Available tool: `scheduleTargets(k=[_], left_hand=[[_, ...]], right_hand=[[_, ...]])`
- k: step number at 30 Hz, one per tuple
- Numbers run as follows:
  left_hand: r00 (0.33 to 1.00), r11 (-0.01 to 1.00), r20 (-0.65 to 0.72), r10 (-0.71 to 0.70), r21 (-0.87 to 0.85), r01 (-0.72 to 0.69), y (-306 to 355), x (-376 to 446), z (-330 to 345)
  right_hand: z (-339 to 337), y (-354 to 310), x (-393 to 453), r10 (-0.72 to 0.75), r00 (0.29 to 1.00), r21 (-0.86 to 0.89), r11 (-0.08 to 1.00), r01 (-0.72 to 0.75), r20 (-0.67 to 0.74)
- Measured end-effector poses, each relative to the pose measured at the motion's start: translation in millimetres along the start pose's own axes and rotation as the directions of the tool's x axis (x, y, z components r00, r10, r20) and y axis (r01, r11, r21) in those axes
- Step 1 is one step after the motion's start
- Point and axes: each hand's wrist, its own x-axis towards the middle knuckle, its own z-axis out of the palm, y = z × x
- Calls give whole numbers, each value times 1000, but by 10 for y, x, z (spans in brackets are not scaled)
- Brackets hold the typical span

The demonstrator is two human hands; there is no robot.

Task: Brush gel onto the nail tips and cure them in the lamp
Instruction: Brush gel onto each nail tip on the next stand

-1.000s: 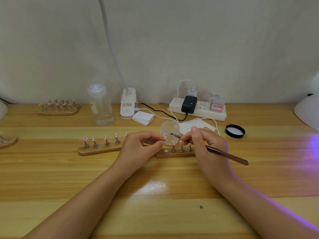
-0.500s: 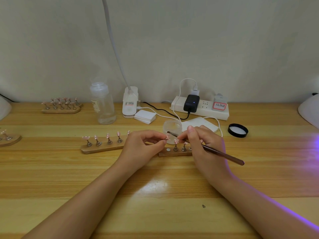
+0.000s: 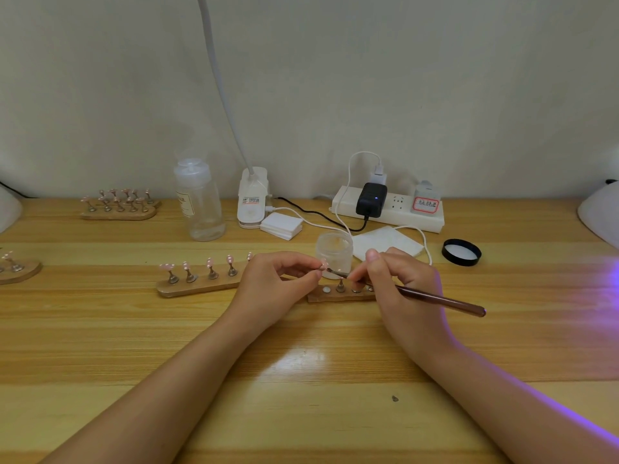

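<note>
At the middle of the frame our left hand (image 3: 274,283) pinches a small pink nail tip (image 3: 323,263) while our right hand (image 3: 398,283) grips the brush (image 3: 435,299), its bristles at the tip. A shaky stroke could smear gel onto our fingers, or knock the open jar (image 3: 335,252) just behind. The lamp (image 3: 601,216) is cut off at the right edge, and our right hand hides part of the wooden stand (image 3: 338,296).

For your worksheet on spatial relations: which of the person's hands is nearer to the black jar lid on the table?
Right. The right hand, holding the brush, is just left of the black jar lid; the left hand lies farther left, beyond the gel jar.
</note>
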Motion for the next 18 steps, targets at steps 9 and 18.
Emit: scheduleTargets(k=[9,18], left_hand=[[1000,1000,1,-5,3,5,-17,16,9],[1000,1000,2,2,18,-2,-21,15,2]], right_hand=[[18,-19,17,-6,1000,-15,1000,6,-25],[39,-27,22,0,1000,-41,999,0,5]])
